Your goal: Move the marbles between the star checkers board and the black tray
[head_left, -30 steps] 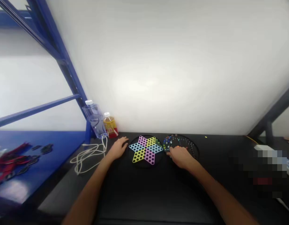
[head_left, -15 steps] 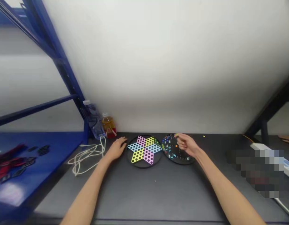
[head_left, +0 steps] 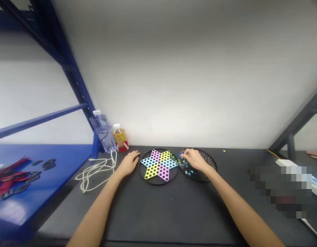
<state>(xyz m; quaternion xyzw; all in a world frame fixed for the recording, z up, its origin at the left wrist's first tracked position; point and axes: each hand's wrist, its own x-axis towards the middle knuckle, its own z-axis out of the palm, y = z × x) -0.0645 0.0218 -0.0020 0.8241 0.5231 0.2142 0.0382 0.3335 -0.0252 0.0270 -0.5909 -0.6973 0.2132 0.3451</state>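
Observation:
A round black Chinese checkers board (head_left: 158, 184) lies on the dark table, its star of pink, yellow and blue points dotted with holes. Some green pieces show at its upper right edge. Just left of it, my left hand (head_left: 129, 164) rests flat on the tabletop, fingers apart and holding nothing. To the board's right lies a round black tray (head_left: 215, 164) with many small coloured marbles (head_left: 185, 167) mostly along its left side. Over this tray is my right hand (head_left: 195, 159), its fingers pinched together near the blue marbles. Whatever they hold, if anything, is hidden.
A white cable (head_left: 96, 171) lies coiled on the left. Behind it stand a large clear bottle (head_left: 104, 133) and a smaller yellow-and-red one (head_left: 120, 139). Red straps and black buckles (head_left: 11, 178) lie on a blue surface. A white power strip (head_left: 289, 163) is at right.
My right hand lifted from the marble tray toward its upper right side, then came back over its left part. My left hand has stayed beside the board.

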